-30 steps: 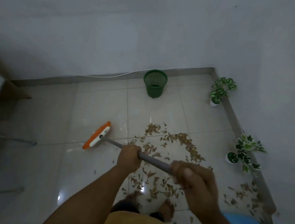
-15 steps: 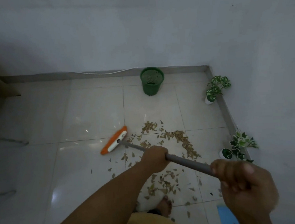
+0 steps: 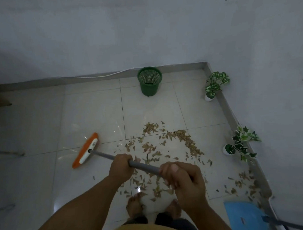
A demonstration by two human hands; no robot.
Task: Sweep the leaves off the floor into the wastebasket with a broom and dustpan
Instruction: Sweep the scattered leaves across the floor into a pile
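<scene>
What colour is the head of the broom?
Orange with a white centre strip, seen in the head view: broom head.

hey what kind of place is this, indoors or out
Indoors, probably a corner of a home: glossy tiled floor meeting plain walls, a green wastebasket by the skirting, and two small potted plants along the side wall.

broom head (image 3: 85, 150): swung back left | off leaves (image 3: 169, 149)
</scene>
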